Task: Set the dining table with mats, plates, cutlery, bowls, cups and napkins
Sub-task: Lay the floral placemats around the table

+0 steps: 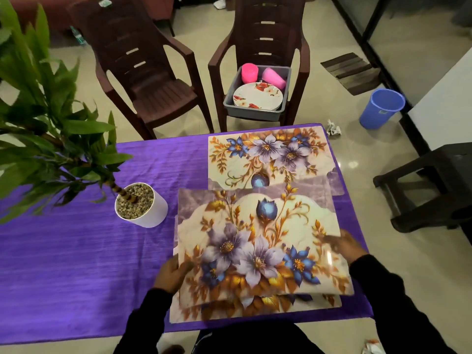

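From the head view, your left hand (170, 273) pinches the near-left edge of the top floral mat (258, 241), thumb over it, lifting it off the stack of mats (255, 309) beneath, likely to peel off one sheet. Your right hand (343, 245) is blurred at the mat's right edge; you cannot tell its grip. Beyond your hands one laid mat (268, 157) lies flat on the purple tablecloth (76, 251). Farther still, a grey tub (255, 114) on a chair holds plates (256, 97) and pink cups (263, 74), waiting.
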